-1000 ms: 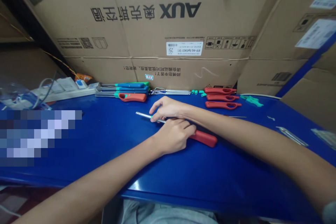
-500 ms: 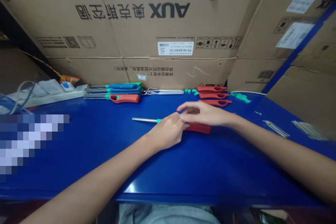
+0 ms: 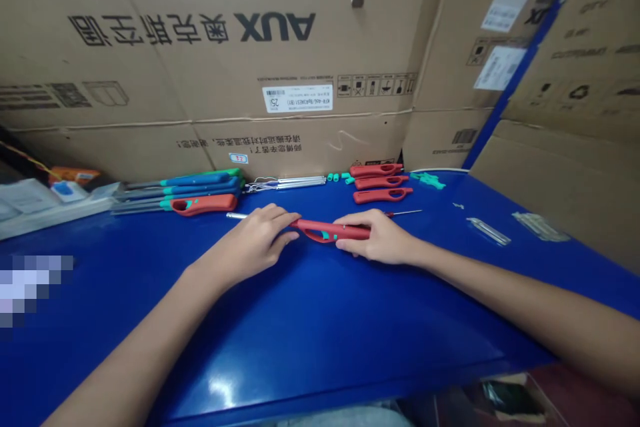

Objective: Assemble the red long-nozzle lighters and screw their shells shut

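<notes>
Red lighter (image 3: pixel 325 225): held crosswise, on the wearer's side of the row of red handles (image 3: pixel 377 183) (= ref.), body slightly L of it. Can't tell if it touches the bench (image 3: pixel 325 320).

R hand (image 3: pixel 383 240): wrapped on rear of grip, fingers over top, thumb below. L hand (image 3: pixel 255 240): closed over front end, thumb a bit spread from fingers; exact contact hidden. Metal rod (image 3: pixel 236 215) pokes out past it, away from ref.

Risks (judgement):
1. Rod/body joint is under L hand, can't check seating. If loose, uneven pull or twist btwn hands could work it apart or skew it.
2. Teal trigger (image 3: pixel 325 236) faces wearer, R fingertips close. Careless squeeze prob. presses or jams it.
3. Thin shaft w/ red end, prob. screwdriver (image 3: pixel 407 212), lies near side of ref., just behind R hand. Outward swing of R wrist could knock it.
4. Green caps (image 3: pixel 337 177), just L of ref.: small, round, would roll if bumped.
5. Metal tubes (image 3: pixel 301 181) further L of ref., w/ loose wires (image 3: pixel 257 185); a rod tip swept that way might snag.
6. Finished-looking stack of blue lighters (image 3: pixel 205 191), well L of ref.: L hand drifting back could disturb it.

Low risk: green plastic bits (image 3: pixel 429 179) just R of ref.; clear packet (image 3: pixel 489 231) further R; carton (image 3: pixel 250 73) behind ref.
</notes>
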`<state>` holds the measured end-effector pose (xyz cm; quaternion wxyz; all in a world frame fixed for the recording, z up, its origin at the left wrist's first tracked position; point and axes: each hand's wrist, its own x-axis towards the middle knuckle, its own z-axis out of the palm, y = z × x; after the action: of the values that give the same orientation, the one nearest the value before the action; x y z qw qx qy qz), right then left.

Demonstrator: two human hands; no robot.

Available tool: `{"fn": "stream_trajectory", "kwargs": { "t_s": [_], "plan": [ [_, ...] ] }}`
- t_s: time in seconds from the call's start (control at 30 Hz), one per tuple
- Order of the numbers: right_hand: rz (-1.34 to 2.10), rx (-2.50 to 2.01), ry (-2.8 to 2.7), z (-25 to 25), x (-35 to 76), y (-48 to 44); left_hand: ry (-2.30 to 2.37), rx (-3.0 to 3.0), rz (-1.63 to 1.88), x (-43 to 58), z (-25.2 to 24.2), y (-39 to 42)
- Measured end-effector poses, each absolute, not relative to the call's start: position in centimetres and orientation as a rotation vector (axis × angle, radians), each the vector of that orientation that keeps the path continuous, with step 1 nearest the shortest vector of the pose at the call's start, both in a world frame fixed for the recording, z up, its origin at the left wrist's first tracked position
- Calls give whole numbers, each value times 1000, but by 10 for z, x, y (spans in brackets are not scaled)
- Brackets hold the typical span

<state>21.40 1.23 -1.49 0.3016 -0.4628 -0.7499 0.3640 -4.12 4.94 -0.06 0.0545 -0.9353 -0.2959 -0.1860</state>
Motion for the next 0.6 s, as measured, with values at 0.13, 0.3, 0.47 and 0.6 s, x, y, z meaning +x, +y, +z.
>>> {"fn": "stream_trajectory", "kwargs": {
  "t_s": [0.13,0.3,0.47,0.6],
  "plan": [
    [1468,-1102,-1822,-9,215,7,-792,-2811,-559,-40,-1,49],
    [2153,-822,-1536,-6,222,10,-710,-2760,-665,-34,-2,46],
    [2273,-777,-1498,-3,225,12,-637,-2675,-761,-30,-2,44],
    [2209,-866,-1518,-3,219,9,-641,-2521,-810,-22,-4,42]
  ]
}}
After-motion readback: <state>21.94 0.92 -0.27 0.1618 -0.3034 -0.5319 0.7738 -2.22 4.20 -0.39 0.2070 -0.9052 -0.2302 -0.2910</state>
